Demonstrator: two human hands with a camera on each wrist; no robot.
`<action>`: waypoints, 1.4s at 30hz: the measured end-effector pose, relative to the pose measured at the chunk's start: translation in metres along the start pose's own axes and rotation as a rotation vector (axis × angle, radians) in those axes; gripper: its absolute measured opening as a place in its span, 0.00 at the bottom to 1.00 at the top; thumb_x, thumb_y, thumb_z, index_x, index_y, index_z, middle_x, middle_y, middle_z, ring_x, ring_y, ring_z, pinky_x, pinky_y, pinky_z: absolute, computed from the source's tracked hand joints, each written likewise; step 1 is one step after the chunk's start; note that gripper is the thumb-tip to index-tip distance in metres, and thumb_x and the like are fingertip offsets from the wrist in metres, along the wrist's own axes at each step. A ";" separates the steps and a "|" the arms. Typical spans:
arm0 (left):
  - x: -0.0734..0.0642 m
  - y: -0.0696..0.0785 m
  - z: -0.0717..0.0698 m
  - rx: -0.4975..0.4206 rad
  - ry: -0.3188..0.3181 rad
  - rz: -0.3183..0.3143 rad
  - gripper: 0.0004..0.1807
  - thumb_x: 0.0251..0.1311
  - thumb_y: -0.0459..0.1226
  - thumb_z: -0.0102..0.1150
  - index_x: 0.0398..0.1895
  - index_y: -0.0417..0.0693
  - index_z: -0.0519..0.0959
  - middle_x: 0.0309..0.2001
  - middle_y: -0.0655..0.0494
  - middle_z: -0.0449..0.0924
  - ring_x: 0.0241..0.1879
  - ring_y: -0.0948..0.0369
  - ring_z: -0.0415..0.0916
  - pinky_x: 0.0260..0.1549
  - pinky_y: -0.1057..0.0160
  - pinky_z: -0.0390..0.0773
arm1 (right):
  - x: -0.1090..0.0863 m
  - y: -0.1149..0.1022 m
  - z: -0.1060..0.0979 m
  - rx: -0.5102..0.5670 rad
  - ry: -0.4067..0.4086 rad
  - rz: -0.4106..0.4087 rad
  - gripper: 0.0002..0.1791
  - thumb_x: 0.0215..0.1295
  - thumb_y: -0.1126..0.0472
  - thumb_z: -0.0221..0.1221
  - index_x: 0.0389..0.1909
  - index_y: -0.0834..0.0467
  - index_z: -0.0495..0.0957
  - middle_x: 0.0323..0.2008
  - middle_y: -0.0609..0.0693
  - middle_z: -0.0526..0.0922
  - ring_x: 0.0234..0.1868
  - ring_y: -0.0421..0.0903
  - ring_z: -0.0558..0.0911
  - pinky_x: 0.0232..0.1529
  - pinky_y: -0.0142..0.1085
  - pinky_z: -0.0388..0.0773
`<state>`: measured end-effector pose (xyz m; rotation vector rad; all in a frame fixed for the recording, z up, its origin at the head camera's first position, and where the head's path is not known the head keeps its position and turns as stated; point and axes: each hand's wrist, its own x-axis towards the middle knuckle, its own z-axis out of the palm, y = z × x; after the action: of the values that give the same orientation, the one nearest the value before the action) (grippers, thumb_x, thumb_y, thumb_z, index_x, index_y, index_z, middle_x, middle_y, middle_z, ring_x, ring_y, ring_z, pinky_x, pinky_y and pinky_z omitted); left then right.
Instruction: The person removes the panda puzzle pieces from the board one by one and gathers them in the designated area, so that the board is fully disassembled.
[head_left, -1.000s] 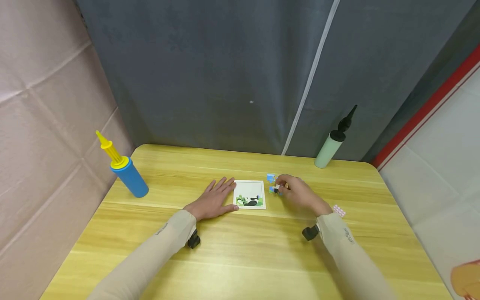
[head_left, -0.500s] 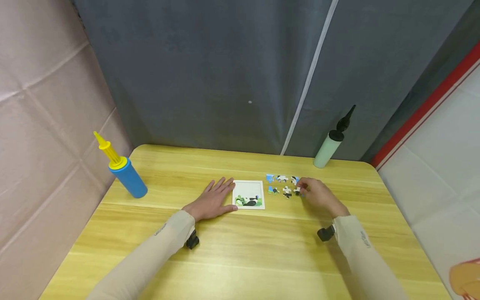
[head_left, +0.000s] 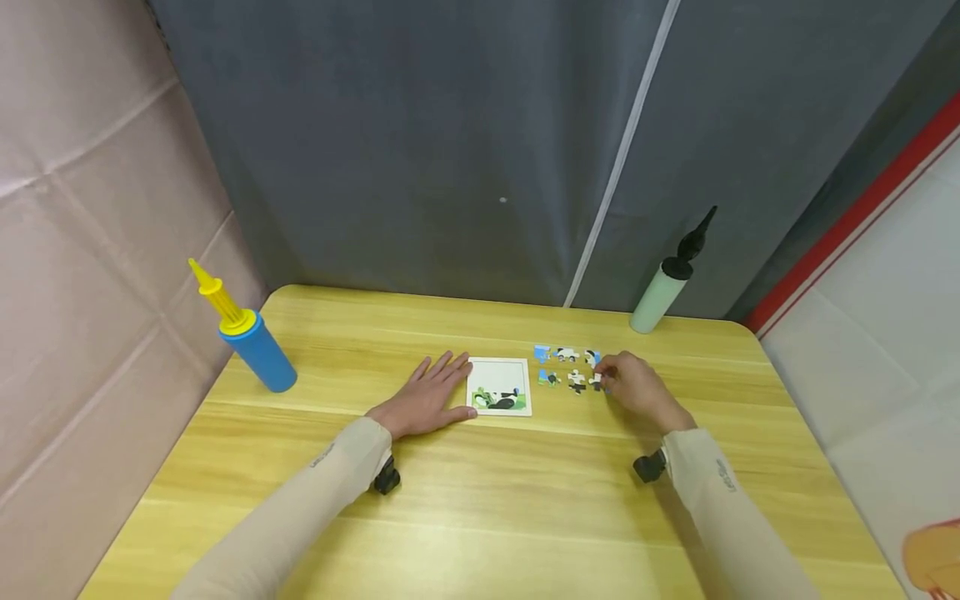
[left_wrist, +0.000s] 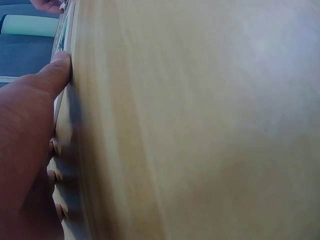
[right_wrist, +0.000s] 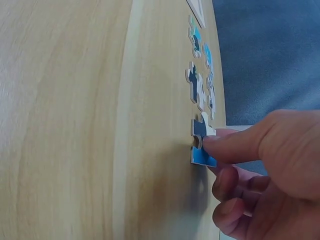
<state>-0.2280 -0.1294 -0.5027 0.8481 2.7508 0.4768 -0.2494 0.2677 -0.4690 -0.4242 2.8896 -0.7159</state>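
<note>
My left hand lies flat with spread fingers at the left edge of a square puzzle board. Its thumb touches the board's near left corner. The lower part of the board carries a green, black and white panda picture; its upper part is bare white. To the right of it, loose jigsaw pieces lie in two rows. My right hand pinches the lower right piece, black, white and blue, between thumb and fingers. Beside that piece is a black and white one. A blue piece sits top left.
A blue and yellow hand pump stands at the table's left side. At the back right is a mint green pump with a black nozzle. A dark grey curtain hangs behind the wooden table.
My right hand has moved right, from the left pieces to the lower right one, uncovering several pieces. Its forearm now hides a small pink dotted item. The left hand stays in place.
</note>
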 end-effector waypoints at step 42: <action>0.000 0.001 -0.002 -0.002 -0.009 -0.021 0.48 0.77 0.66 0.47 0.89 0.51 0.50 0.90 0.54 0.39 0.89 0.48 0.34 0.87 0.37 0.37 | 0.046 -0.148 0.083 0.019 -0.199 -0.177 0.17 0.70 0.57 0.71 0.55 0.59 0.84 0.35 0.46 0.79 0.33 0.41 0.75 0.36 0.34 0.73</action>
<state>-0.2275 -0.1292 -0.5007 0.8182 2.7477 0.4713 -0.2422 0.0921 -0.4742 -0.7130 2.6808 -0.6825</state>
